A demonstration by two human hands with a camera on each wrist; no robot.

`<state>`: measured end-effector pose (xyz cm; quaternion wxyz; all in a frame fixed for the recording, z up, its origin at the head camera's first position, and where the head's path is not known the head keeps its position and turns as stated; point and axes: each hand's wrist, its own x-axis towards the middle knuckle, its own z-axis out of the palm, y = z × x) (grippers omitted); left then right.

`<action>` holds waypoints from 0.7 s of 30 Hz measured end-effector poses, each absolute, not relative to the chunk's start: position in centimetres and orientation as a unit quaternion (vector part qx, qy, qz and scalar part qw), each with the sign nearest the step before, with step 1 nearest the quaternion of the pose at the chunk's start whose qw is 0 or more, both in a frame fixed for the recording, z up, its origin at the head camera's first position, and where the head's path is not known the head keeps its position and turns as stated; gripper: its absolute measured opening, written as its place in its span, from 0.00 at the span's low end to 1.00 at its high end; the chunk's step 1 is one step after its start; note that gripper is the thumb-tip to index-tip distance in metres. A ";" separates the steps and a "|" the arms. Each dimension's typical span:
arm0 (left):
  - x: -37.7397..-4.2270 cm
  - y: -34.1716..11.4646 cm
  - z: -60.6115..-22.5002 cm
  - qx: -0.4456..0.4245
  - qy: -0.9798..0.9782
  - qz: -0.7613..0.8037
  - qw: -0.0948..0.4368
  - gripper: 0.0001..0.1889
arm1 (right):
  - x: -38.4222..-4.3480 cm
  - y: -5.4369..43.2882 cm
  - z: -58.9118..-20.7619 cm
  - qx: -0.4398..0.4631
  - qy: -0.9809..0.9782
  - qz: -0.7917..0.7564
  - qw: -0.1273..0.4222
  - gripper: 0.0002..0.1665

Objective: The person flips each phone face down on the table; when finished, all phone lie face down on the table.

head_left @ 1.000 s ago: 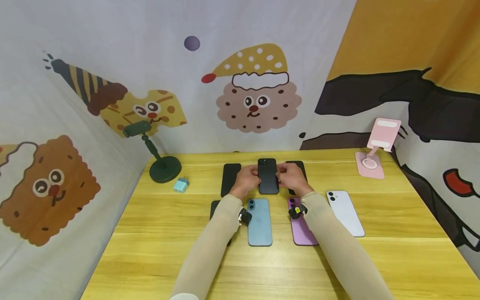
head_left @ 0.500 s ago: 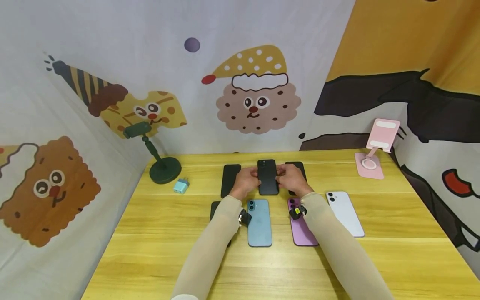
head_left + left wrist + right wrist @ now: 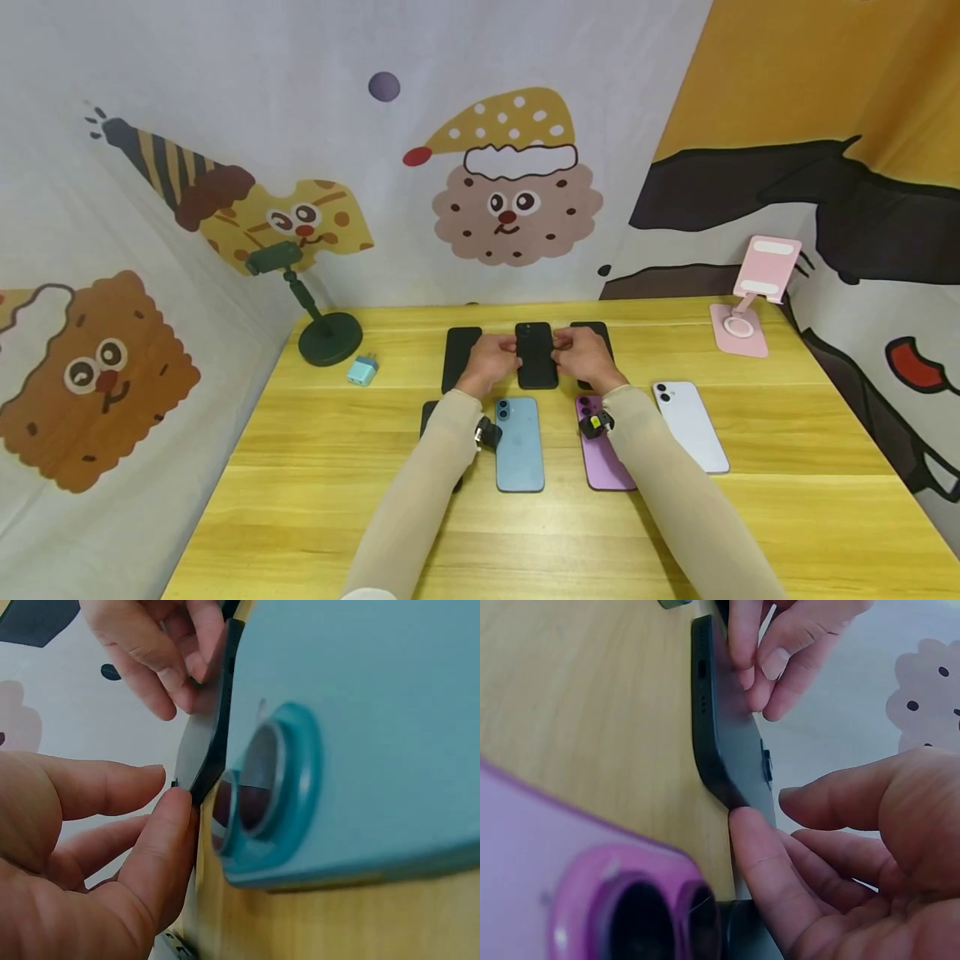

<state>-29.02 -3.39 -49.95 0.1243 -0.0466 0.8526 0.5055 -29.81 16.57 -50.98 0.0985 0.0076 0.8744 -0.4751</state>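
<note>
A black smartphone [image 3: 536,357] lies back side up at the far middle of the table, its camera end away from me. My left hand [image 3: 491,363] holds its left long edge with bent fingers, and my right hand [image 3: 585,358] holds the right edge the same way. In the left wrist view a fingertip [image 3: 178,801] meets the black phone's edge. The right wrist view shows the phone's port end [image 3: 703,682] close over the wood, a right fingertip [image 3: 744,821] at its corner. A light blue phone [image 3: 519,446] and a pink phone [image 3: 606,458] lie nearer, below my wrists.
Dark phones [image 3: 461,354] flank both hands, and another dark phone [image 3: 429,412] is partly under the left sleeve. A white phone [image 3: 692,427] lies right. A green stand [image 3: 330,337], a blue charger [image 3: 362,371] and a pink stand [image 3: 738,327] stand farther out.
The black phone's camera end has come down slightly toward me, so it looks flatter. Both hands stay at its sides, and the other phones have not moved.
</note>
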 end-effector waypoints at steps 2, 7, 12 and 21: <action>-29.0 -3.8 -50.0 -0.038 0.849 0.511 0.127 0.27 | -29.8 16.5 -50.9 0.005 0.875 -0.475 0.097 0.31; -28.8 -5.3 -50.1 0.001 0.834 0.536 0.134 0.26 | -29.4 16.5 -50.5 -0.009 0.892 -0.444 0.083 0.32; -28.6 -7.4 -50.0 0.031 0.820 0.553 0.143 0.26 | -28.9 16.6 -50.3 -0.022 0.898 -0.432 0.080 0.31; -27.9 -11.0 -49.4 0.037 0.776 0.614 0.143 0.25 | -28.4 14.6 -49.7 -0.080 0.886 -0.456 0.033 0.27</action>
